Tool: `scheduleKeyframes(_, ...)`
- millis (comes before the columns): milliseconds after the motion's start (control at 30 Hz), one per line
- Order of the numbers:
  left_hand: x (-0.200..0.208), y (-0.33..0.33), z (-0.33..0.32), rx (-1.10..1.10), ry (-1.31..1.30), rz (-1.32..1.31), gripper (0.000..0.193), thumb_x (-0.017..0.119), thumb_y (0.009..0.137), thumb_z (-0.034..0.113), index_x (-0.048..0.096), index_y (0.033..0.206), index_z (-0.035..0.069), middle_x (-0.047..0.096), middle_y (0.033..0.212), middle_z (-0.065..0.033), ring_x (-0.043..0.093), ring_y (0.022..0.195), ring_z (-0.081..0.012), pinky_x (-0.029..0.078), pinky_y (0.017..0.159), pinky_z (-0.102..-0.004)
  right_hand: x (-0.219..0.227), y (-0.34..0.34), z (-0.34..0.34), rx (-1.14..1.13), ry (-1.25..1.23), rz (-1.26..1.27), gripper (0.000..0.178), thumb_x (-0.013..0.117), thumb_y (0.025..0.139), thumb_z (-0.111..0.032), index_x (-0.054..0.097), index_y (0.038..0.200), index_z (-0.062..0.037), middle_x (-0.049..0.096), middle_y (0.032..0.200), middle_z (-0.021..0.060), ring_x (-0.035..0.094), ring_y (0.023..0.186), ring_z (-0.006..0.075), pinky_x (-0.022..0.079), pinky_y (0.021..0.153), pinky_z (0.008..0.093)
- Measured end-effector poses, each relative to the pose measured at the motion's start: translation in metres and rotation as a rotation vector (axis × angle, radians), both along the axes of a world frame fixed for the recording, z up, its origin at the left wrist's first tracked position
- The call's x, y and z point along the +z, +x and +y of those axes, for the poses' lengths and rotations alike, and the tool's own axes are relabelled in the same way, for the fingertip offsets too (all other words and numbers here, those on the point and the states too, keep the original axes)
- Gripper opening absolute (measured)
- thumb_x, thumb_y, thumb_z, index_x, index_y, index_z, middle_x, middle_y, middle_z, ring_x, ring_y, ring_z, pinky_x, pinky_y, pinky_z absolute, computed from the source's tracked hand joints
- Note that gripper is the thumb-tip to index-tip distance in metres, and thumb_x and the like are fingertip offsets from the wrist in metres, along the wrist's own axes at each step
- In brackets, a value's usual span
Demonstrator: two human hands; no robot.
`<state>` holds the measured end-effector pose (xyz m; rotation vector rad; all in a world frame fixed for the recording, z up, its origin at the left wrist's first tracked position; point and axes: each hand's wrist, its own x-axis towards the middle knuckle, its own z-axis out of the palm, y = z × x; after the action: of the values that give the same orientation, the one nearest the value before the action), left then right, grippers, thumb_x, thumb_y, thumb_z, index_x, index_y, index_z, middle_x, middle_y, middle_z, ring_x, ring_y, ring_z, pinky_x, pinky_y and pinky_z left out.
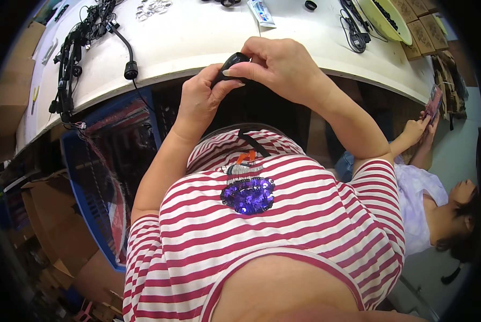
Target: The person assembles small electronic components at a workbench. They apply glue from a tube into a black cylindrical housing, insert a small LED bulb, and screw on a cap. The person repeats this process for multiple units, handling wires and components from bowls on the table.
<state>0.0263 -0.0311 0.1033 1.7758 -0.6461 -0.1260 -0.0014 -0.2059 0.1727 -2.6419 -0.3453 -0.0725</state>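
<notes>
Just past the table's front edge, my two hands meet around a small black rounded part [230, 67], perhaps a plastic housing. My left hand [202, 99] grips its lower end between thumb and fingers. The thumb of my right hand [283, 68] presses along its upper side, with the fingers curled behind it. Most of the part is covered by my fingers, so its exact kind cannot be made out. Beyond my hands, a white and blue tube-like packet [262, 13] lies on the white table [197, 40].
Bundled black cables [74, 51] hang over the table's left edge. A blue crate [82, 198] stands below. Clear rings [153, 8] lie at the back. At right are a coiled cable [355, 32], a yellow basin [404, 29], small cartons [432, 32] and a person holding a phone [433, 102].
</notes>
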Motion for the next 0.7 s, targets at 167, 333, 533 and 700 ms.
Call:
scheduleKeyframes(167,0.004,0.008,0.004,-0.075,-0.641,0.516,0.026,0.051,0.090,0.026,0.052,0.100,0.002,0.040,0.060,0.0038,0.031,0.052,-0.0040,0.026,0.048,-0.0194,-0.029,-0.004,0.012,0.065,0.454,0.054,0.043,0.058,0.082,-0.039,0.052,0.104,-0.0022,0.063,0.081,0.0126,0.063,0.072,0.0271,0.048,0.065,0.0331)
scheduleKeyframes(333,0.020,0.027,-0.004,-0.172,-1.103,0.660,0.033,0.047,0.091,0.032,0.045,0.105,0.003,0.037,0.064,0.0011,0.033,0.055,-0.0091,0.030,0.052,-0.0228,-0.062,-0.029,0.029,0.134,0.452,0.467,0.026,0.054,0.086,-0.023,0.053,0.100,-0.0004,0.062,0.077,0.0107,0.060,0.069,0.0176,0.047,0.064,0.0286)
scheduleKeyframes(533,0.026,0.025,0.011,-0.048,-0.787,0.504,0.051,0.043,0.091,0.040,0.035,0.129,0.007,0.051,0.112,-0.0076,0.051,0.097,-0.0161,0.042,0.083,-0.0299,0.015,-0.039,-0.008,-0.004,1.016,0.422,0.031,0.047,0.090,-0.013,0.045,0.120,-0.0041,0.051,0.065,0.0006,0.044,0.053,0.0055,0.038,0.050,0.0182)
scheduleKeyframes(700,0.017,0.010,0.025,-0.090,-0.798,0.647,0.037,0.038,0.095,0.026,0.040,0.123,0.002,0.053,0.095,-0.0059,0.050,0.080,-0.0123,0.043,0.073,-0.0256,0.118,-0.015,-0.067,0.036,1.076,-0.061,0.029,0.047,0.089,-0.020,0.049,0.109,0.0020,0.053,0.066,0.0054,0.049,0.053,0.0096,0.039,0.046,0.0203)
